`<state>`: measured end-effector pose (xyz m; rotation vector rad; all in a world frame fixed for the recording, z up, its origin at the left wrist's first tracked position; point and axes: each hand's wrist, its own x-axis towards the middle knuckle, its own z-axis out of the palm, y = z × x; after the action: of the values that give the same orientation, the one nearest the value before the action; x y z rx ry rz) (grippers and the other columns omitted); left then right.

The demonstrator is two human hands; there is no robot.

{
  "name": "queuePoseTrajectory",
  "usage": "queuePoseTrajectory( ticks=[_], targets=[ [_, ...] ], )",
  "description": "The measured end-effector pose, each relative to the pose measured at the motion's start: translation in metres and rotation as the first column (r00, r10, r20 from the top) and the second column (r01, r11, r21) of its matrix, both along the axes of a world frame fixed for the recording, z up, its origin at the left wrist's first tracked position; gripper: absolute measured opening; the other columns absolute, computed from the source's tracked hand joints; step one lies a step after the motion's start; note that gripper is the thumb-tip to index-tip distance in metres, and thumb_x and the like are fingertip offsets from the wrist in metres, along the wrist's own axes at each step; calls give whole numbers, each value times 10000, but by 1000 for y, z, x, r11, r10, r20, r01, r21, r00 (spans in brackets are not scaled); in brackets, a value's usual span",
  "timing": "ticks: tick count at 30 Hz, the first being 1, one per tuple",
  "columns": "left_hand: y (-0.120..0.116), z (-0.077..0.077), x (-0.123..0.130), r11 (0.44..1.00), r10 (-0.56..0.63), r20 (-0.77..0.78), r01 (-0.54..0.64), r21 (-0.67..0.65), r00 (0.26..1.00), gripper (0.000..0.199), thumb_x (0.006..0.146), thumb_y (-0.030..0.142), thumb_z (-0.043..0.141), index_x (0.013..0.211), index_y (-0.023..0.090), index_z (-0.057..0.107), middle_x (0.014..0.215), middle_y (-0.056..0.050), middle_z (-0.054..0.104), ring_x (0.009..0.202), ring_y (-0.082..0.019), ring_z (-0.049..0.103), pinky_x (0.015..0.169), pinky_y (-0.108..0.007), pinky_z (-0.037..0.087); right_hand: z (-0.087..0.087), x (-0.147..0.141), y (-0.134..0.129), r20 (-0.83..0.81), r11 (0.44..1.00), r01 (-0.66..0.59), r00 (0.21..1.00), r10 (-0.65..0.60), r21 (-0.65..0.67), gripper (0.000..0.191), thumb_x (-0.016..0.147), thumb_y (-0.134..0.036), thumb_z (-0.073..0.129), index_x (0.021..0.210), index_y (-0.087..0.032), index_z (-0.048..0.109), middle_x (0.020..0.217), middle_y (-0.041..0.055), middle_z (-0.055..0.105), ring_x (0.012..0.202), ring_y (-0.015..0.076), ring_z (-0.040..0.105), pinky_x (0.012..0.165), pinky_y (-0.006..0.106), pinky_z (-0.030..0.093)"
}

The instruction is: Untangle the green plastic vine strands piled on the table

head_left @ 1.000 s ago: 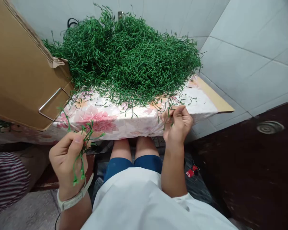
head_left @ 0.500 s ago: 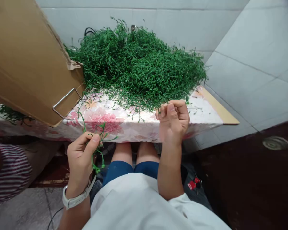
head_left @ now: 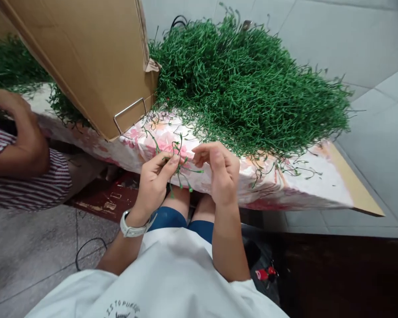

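The left hand (head_left: 156,180) is pinching sprigs (head_left: 178,145) before the cloth (head_left: 313,187), seemingly so their ends are fanning free, while the curled right hand (head_left: 223,179) is hovering just beside, gripping what I can't tell, the pile (head_left: 248,90) lying behind within easy reach.

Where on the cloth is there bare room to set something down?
The right front corner of the flowered cloth, between loose stems and the tan board, looks mostly bare. Crowded: the back, under the green pile, and the cloth's front edge, where the left hand, holding green sprigs, and the right hand hover.
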<state>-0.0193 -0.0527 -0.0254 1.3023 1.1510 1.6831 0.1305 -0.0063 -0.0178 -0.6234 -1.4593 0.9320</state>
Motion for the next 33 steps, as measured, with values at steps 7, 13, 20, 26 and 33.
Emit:
queuePoseTrajectory(
  ticks=[7,13,20,26,33],
  targets=[
    [-2,2,8,1000,-22,-26,22,6,999,191,878,345,796,984,195,743,907,-19,732,786,-120,636,731,-211,516,-12,3,-23,45,993,-118,992,119,-7,368,907,-456,768,1202,-246,700,1061,52,681,919,174,628,785,306,523],
    [0,-2,10,999,-46,-9,46,-7,999,263,868,414,813,984,189,743,936,-35,740,814,-123,653,737,-213,520,-21,0,-28,-25,1000,-3,1000,2,-31,182,927,-289,766,1102,-241,751,1010,34,733,876,143,677,784,277,553],
    [-3,4,10,987,-148,-48,145,-65,988,346,863,482,806,811,171,663,716,21,571,644,-85,475,612,-206,409,-31,4,-23,-186,994,43,981,-62,-101,137,898,-357,808,897,-224,779,806,-1,697,647,92,598,633,232,513],
    [2,-3,12,999,-29,-4,30,28,1000,309,935,463,732,809,194,646,683,36,541,593,-81,455,627,-219,430,-31,4,-17,-484,973,-61,873,-56,-223,280,850,-452,843,795,-223,691,776,-29,648,600,68,541,540,189,460],
    [2,-5,24,970,-241,-87,237,-53,967,339,947,502,699,857,175,701,736,5,599,661,-99,506,629,-229,414,-28,8,-21,-445,952,-71,893,-73,-299,281,824,-456,863,842,-232,695,781,-30,663,635,75,586,587,180,514]
  ],
)
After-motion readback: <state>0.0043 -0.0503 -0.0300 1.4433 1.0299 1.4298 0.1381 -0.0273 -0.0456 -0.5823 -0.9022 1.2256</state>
